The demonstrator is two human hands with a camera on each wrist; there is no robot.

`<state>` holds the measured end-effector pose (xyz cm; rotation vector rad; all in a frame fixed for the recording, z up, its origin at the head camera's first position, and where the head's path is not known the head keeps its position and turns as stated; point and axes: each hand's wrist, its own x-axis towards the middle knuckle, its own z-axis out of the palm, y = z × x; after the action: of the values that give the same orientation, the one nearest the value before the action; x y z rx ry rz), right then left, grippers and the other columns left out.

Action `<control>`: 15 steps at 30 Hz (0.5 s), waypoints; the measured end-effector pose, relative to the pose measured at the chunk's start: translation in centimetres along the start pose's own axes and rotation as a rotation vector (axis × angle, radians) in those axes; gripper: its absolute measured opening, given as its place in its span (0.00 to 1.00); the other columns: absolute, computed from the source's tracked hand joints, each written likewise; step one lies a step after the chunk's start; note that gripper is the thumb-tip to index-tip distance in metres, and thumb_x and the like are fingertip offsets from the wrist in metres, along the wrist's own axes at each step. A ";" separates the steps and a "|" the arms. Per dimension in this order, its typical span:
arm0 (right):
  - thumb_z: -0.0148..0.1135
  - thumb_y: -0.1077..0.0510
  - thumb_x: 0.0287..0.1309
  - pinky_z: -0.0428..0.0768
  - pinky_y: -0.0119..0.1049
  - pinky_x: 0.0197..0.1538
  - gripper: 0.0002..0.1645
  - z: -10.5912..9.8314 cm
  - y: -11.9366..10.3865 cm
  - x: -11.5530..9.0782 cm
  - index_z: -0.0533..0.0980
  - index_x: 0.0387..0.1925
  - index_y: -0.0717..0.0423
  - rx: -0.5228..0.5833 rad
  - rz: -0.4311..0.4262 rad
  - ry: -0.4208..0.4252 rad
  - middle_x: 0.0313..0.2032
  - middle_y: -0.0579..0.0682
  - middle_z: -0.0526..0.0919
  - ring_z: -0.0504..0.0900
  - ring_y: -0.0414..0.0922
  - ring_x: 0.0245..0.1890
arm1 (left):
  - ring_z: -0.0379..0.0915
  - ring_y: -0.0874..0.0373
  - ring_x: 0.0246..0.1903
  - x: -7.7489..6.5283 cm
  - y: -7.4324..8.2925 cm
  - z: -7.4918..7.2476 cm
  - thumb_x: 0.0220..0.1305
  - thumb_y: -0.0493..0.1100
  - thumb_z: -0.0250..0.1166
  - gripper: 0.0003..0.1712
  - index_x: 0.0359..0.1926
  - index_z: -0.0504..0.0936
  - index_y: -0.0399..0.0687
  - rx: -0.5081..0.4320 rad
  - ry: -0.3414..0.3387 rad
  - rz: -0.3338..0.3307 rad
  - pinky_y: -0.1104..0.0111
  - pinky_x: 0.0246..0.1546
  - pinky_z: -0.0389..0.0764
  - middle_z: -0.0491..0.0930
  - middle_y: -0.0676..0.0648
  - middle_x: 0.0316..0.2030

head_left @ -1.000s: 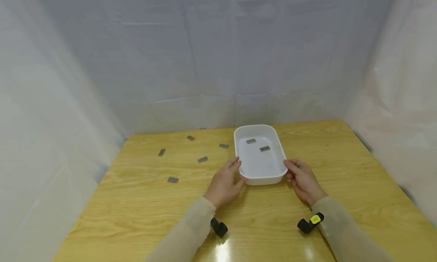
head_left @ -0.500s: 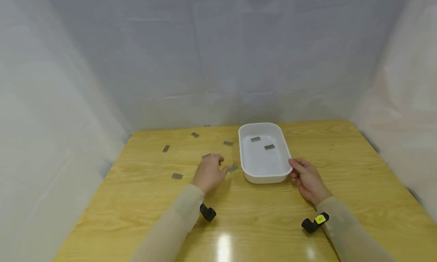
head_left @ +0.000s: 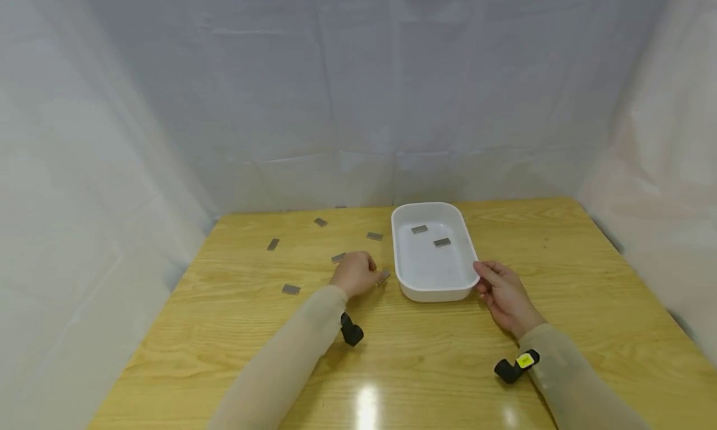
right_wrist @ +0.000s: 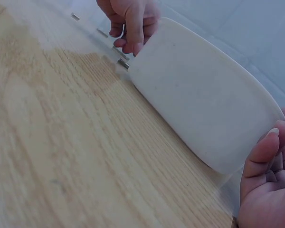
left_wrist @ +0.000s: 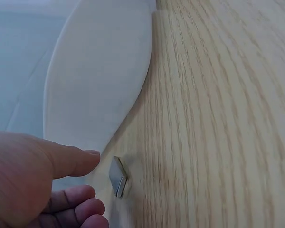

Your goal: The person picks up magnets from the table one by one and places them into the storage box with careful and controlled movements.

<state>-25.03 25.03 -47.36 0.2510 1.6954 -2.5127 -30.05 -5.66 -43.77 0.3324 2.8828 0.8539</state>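
Note:
My left hand (head_left: pixel 356 274) is low over the table, left of a white rectangular tray (head_left: pixel 437 295). A small flat grey rectangular piece (head_left: pixel 383 278) lies at its fingertips. In the left wrist view, the thumb and fingers are beside that piece (left_wrist: pixel 117 176), with a gap between. At the tray's near right corner my right hand (head_left: pixel 506 298) pinches the rim between thumb and fingers; the right wrist view shows this grip too. Inside the tray lie two similar grey pieces, one farther back (head_left: pixel 419 229) and one nearer (head_left: pixel 442 242).
Several more grey pieces are scattered left of the tray, among them one nearer me (head_left: pixel 290 289), one partly behind the left hand (head_left: pixel 338 257) and one at the far left (head_left: pixel 272 244). White sheeting (head_left: pixel 358 106) hangs behind the wooden table (head_left: pixel 426 361).
My left hand has let go of the tray's near left corner and moved left, then closer to the grey piece beside the tray. The right hand keeps its hold on the rim.

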 end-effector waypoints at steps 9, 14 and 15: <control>0.63 0.50 0.62 0.71 0.24 0.23 0.13 0.3 0.0 0.0 0.72 0.38 0.54 -0.014 -0.005 -0.008 0.24 0.42 0.73 0.70 0.35 0.22 | 0.72 0.58 0.28 0.8 0.3 0.6 0.58 0.50 0.69 0.14 0.30 0.80 0.43 0.023 -0.040 -0.006 0.67 0.31 0.75 0.78 0.50 0.29; 0.63 0.51 0.63 0.71 0.24 0.24 0.11 0.5 0.0 0.0 0.72 0.37 0.53 0.000 -0.004 -0.021 0.24 0.43 0.73 0.71 0.35 0.22 | 0.73 0.57 0.27 1.1 0.2 0.9 0.58 0.47 0.69 0.12 0.28 0.80 0.43 0.030 -0.036 -0.015 0.67 0.29 0.75 0.78 0.50 0.28; 0.62 0.51 0.63 0.71 0.25 0.24 0.11 0.5 -0.1 -0.1 0.72 0.37 0.53 0.007 -0.002 -0.031 0.24 0.43 0.73 0.71 0.35 0.23 | 0.73 0.57 0.27 1.2 0.1 0.9 0.58 0.47 0.69 0.12 0.28 0.80 0.43 0.030 -0.033 -0.018 0.67 0.29 0.75 0.78 0.49 0.28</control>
<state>-25.02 24.58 -47.10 0.2104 1.6770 -2.5110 -30.99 -4.79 -44.50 0.3199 2.8657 0.7956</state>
